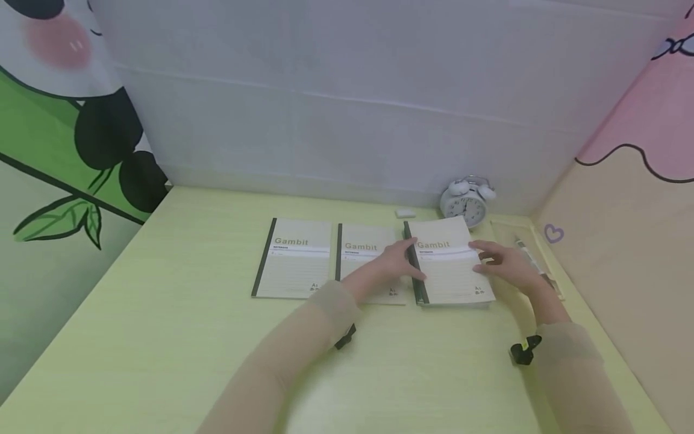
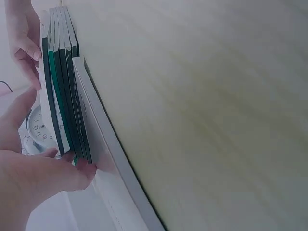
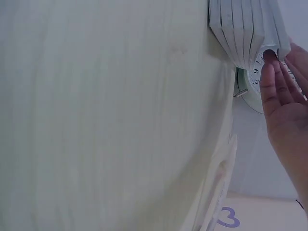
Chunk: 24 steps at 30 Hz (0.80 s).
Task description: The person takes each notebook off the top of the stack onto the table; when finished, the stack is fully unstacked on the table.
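A stack of several notebooks [image 1: 441, 265] with pale covers and dark spines lies toward the right of the table. My left hand [image 1: 393, 262] grips the spine side, fingers against the spines [image 2: 65, 110] and thumb by the top cover. At the opposite edge, my right hand [image 1: 509, 265] pinches the top notebook [image 3: 276, 24], which stands slightly lifted off those beneath it. A fingertip reaches into that gap in the right wrist view. Two more "Gambit" notebooks lie to the left: one middle notebook [image 1: 358, 241], partly hidden by my left arm, and one left notebook [image 1: 295, 265].
Behind the stack stands a white twin-bell alarm clock [image 1: 465, 205], with a small white eraser-like block [image 1: 405, 214] left of it. A shallow tray [image 1: 501, 228] holding a pen [image 1: 528, 254] lies right of my right hand. Walls border the table [image 1: 162, 337] behind and at both sides.
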Tool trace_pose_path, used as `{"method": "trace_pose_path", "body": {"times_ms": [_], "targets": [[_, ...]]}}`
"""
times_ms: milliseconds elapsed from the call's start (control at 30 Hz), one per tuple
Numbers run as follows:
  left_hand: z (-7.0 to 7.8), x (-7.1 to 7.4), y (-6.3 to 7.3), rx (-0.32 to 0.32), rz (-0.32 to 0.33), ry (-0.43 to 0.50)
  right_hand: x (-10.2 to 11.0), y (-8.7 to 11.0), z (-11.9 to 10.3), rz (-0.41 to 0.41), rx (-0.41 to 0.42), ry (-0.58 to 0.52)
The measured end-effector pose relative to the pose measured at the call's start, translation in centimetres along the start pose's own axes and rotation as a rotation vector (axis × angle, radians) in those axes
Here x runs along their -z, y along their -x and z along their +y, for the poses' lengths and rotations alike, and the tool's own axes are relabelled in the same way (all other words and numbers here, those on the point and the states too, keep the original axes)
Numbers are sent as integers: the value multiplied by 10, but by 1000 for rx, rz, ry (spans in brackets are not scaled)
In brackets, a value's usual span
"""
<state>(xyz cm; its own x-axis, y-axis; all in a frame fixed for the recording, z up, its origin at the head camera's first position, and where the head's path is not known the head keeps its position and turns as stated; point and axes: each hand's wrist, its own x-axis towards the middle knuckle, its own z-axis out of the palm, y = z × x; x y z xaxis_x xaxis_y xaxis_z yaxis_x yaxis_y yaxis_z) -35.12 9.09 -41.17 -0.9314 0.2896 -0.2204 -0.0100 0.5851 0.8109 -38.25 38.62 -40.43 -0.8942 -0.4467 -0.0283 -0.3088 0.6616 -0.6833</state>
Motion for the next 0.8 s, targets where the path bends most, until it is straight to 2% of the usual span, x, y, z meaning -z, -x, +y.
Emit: {"method": "trace_pose_path", "body": {"times_ms": [200, 433, 600, 800], "targets": [[-1, 8, 1, -39, 33, 21, 1, 0, -2, 6, -7, -34], [1, 18, 3, -87, 102, 62, 4, -1, -17, -9, 24, -162], [2, 27, 5, -133, 163, 128, 4, -4, -28, 6, 19, -127], [0, 42, 12, -159, 189, 205, 2, -9, -43, 26, 1, -45]]}}
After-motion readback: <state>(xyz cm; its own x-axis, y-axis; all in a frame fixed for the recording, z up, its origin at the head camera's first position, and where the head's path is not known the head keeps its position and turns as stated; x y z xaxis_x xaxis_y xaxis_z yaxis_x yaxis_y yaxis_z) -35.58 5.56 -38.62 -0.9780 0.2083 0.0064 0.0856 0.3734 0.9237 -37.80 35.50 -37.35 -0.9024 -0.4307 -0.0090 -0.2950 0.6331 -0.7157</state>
